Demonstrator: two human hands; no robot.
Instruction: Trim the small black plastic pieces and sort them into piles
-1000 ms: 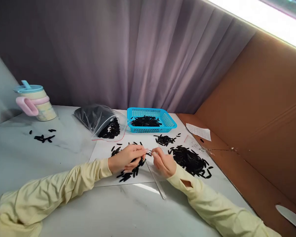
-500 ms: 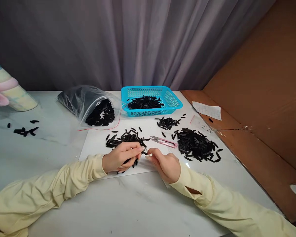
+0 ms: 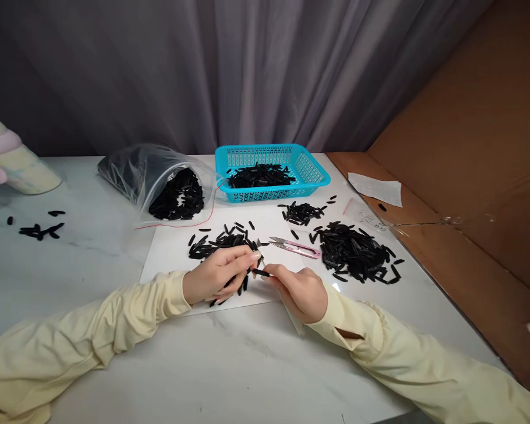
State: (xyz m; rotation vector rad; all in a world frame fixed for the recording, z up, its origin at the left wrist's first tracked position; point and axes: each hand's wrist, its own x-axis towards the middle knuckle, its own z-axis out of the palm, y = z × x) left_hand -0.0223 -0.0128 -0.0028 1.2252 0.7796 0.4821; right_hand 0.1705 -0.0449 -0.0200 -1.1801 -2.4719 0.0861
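Note:
My left hand rests on a white sheet, fingers curled over a few small black strips from the pile beside it. My right hand pinches one black strip between thumb and forefinger, its tip meeting my left fingertips. Pink thread snips lie on the sheet just beyond my right hand. A larger heap of black strips sits to the right.
A blue basket holds more strips at the back. An open clear bag of strips lies left of it. A pastel cup and stray strips are far left. A cardboard wall lines the right; paper slip.
The view tilted down and shifted right. The pink snips now lie on the sheet, and my right hand has drawn nearer with one black strip in its fingers.

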